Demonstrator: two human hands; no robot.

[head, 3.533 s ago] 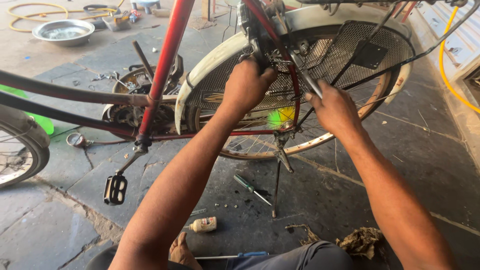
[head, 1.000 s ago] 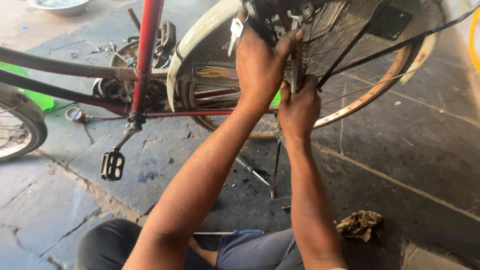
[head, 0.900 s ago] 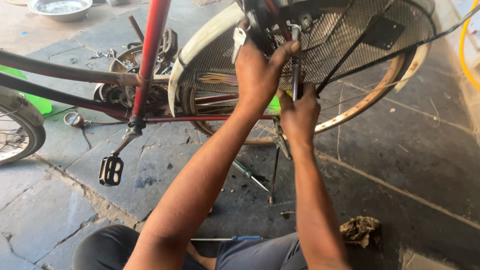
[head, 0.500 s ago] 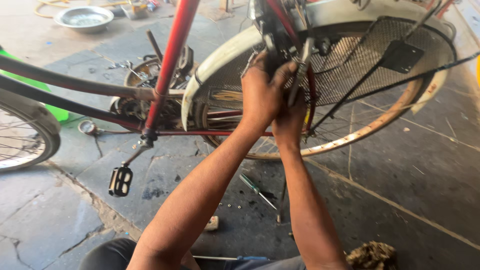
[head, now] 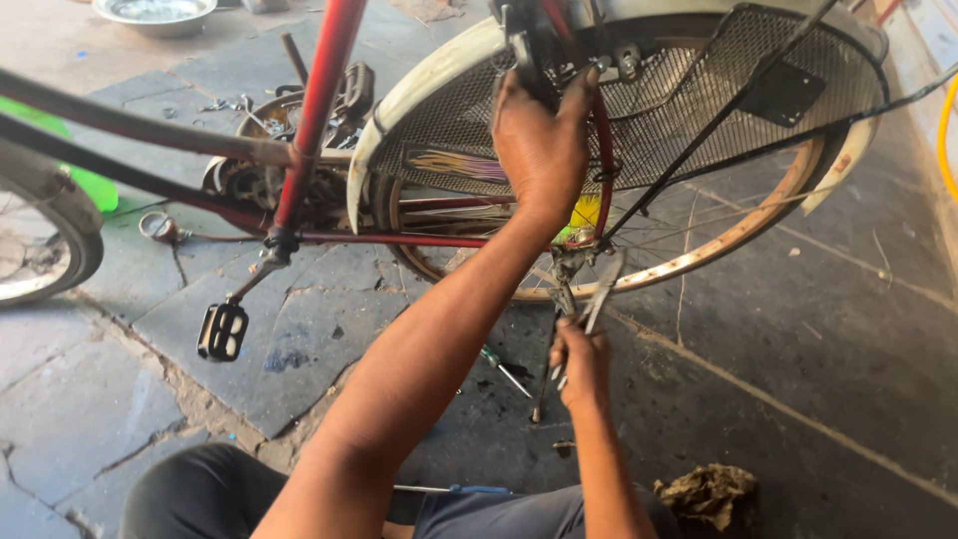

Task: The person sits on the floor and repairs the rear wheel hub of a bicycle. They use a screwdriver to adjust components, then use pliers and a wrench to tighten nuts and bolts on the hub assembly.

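Bicycle [head: 329, 120]: red tubular frame, cream mudguard, wire-mesh skirt guard over the rusty-rimmed rear wheel.
Left hand [head: 542, 150]: fingers curled tight round the frame tube atop the wheel.
Right hand [head: 582, 361]: closed on grey metal pliers [head: 589, 299], below the hub.
Change: right hand has dropped from beside the left.
Floor: screwdriver [head: 504, 367] under the wheel, crumpled rag [head: 711, 493] nearby.

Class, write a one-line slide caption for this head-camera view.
Left hand grips the red bicycle frame by the mesh-guarded rear wheel; right hand holds metal pliers below.
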